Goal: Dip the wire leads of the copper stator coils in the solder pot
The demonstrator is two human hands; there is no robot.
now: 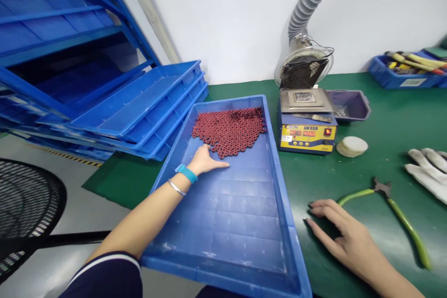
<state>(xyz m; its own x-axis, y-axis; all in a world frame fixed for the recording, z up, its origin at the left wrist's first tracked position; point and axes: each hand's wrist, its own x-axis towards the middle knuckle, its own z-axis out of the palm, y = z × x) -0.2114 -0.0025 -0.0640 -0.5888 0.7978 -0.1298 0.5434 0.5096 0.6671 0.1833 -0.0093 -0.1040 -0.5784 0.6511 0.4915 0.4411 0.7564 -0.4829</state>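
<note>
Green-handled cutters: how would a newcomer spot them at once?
Find the big blue tray on the green table. Right of it the right hand lies flat, and the green-handled cutters lie just past its fingertips, short of a white glove. Nothing else nearby has long, splayed green handles and a dark head.

Bare tray floor [240, 214] below red rings [228, 130]; walls around.

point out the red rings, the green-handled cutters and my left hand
red rings [228, 132], head view, middle of the pile
green-handled cutters [382, 188], head view, dark metal head
left hand [206, 160], head view, back of the hand
</note>
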